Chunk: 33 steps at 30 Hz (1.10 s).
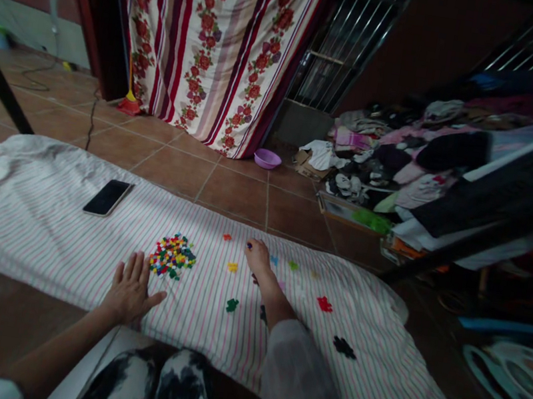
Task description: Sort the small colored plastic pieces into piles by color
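Observation:
A pile of small mixed-colour pieces [173, 256] lies on the striped cloth [202, 284]. Just left of and below it, my left hand [131, 289] rests flat with fingers spread, holding nothing. My right hand [256, 255] is closed at the far side of the cloth, pinching a small dark blue piece [250, 245]. Around it lie small single-colour groups: orange [227, 237], yellow [232, 266], light blue [273, 261], lime green [293, 265], dark green [232, 305], red [324, 304] and black [343, 346]. My right forearm partly covers some darker groups.
A phone [107, 197] lies on the cloth at the left. Beyond the cloth are the tiled floor, a purple basin [267, 158], a floral curtain [219, 50] and a heap of clothes [406, 147]. Dark poles slant in at both sides.

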Motion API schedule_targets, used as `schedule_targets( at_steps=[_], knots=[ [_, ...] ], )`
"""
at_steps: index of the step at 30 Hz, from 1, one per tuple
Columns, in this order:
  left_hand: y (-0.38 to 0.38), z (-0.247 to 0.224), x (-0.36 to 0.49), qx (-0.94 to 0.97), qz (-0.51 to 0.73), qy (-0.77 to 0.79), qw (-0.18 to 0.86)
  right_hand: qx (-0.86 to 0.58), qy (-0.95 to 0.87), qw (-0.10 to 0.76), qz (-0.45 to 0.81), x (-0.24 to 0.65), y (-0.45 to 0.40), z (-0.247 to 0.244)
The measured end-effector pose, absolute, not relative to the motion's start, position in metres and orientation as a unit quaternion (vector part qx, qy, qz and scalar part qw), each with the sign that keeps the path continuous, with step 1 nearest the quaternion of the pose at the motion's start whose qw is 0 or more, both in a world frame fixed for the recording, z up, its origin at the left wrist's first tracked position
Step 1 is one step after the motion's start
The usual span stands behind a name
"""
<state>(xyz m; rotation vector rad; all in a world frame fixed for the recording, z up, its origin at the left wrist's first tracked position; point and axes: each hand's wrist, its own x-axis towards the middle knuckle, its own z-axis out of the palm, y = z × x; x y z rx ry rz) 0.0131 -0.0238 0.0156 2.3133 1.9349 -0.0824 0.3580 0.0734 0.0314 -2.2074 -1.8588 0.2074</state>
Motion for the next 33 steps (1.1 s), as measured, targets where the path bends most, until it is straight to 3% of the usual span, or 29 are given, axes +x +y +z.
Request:
schedule_targets(
  at_steps=[33],
  knots=[
    [-0.024, 0.011, 0.012, 0.766, -0.021, 0.641, 0.051, -0.71, -0.683, 0.14, 0.099, 0.342, 0.083, 0.037]
  ],
)
